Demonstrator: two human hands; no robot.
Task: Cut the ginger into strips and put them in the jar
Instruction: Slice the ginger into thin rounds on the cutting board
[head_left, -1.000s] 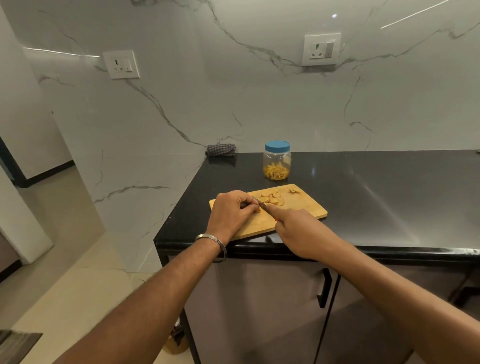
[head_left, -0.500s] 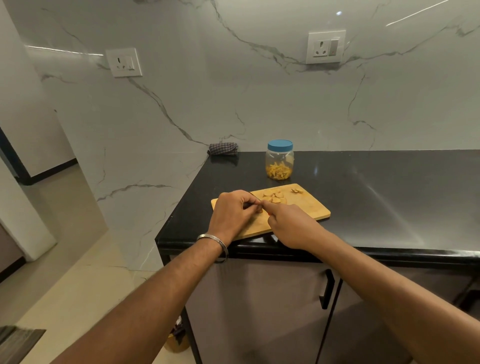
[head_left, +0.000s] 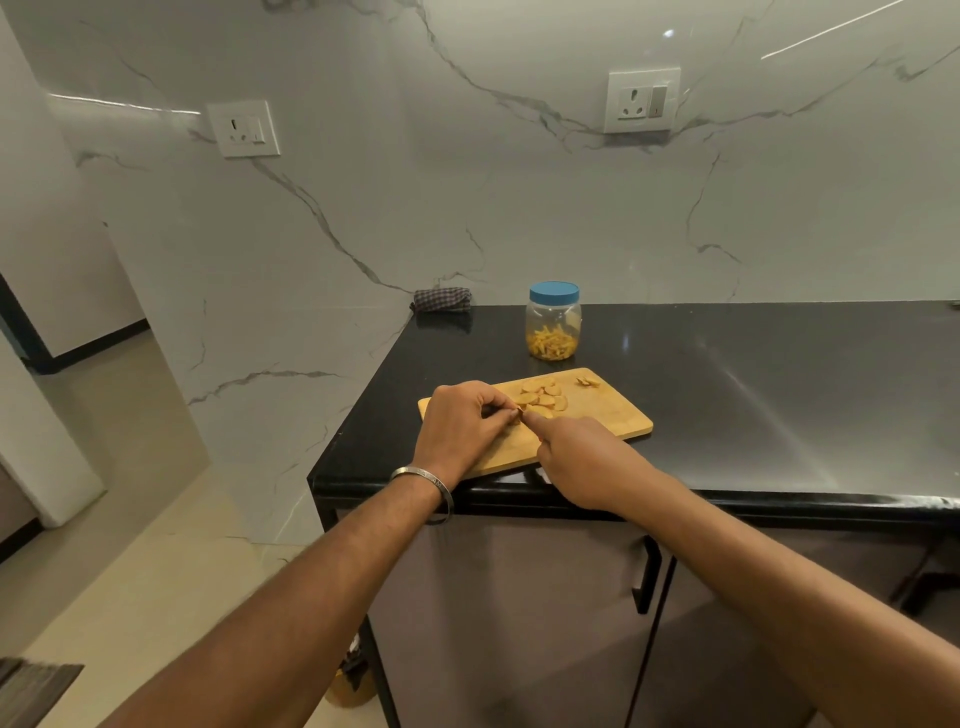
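A wooden cutting board (head_left: 610, 415) lies on the black counter near its front left corner. Several pale ginger slices (head_left: 543, 397) are piled at the board's middle. My left hand (head_left: 460, 423) has curled fingers holding a small ginger piece (head_left: 515, 414) on the board. My right hand (head_left: 576, 460) grips a knife; its handle is hidden in my fist and only a bit of blade shows by the piece. Behind the board stands a clear jar (head_left: 554, 322) with a blue lid on, yellow ginger strips in its bottom.
Small ginger scraps (head_left: 588, 382) lie at the board's far corner. A folded checked cloth (head_left: 442, 300) sits against the marble wall at the counter's back left. The black counter (head_left: 779, 395) stretches right. Its left edge drops to the floor.
Both hands stay together over the ginger piece on the board. My right hand has edged slightly back and forth with the knife. The camera view shifted a little.
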